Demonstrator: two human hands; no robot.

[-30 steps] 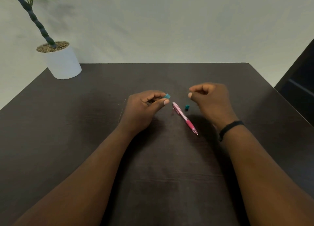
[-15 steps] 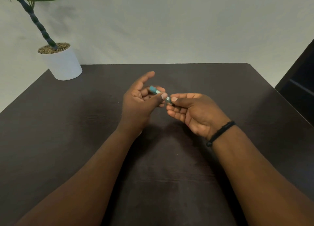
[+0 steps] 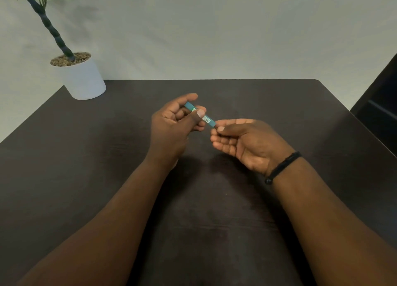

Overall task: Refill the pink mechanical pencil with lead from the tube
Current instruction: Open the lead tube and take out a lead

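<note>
Head view, looking down on a dark table: two bare hands, one lead tube, one potted plant, one black wristband. No pink pencil shows in this view; the hands and forearms cover much of the middle of the table, so where it lies cannot be told.

One teal tube is held above the table, near its middle. It is small and slim, slanting from upper left down to lower right, with a white label bearing dark print around its midsection. Its upper end sticks out past the left fingers; its lower end is a darker teal.

Left hand pinches the tube, thumb pressed on top of it and the curled fingers underneath, the index finger raised a little behind it.

Right hand is turned palm up, thumb and index finger closed together right at the tube's lower end. Whether something thin is gripped between them is too small to tell. The other fingers lie loosely curled below.

One wristband circles the right wrist. One white pot with pebbles and a twisted green stem stands at the far left corner, well apart from the hands.
</note>
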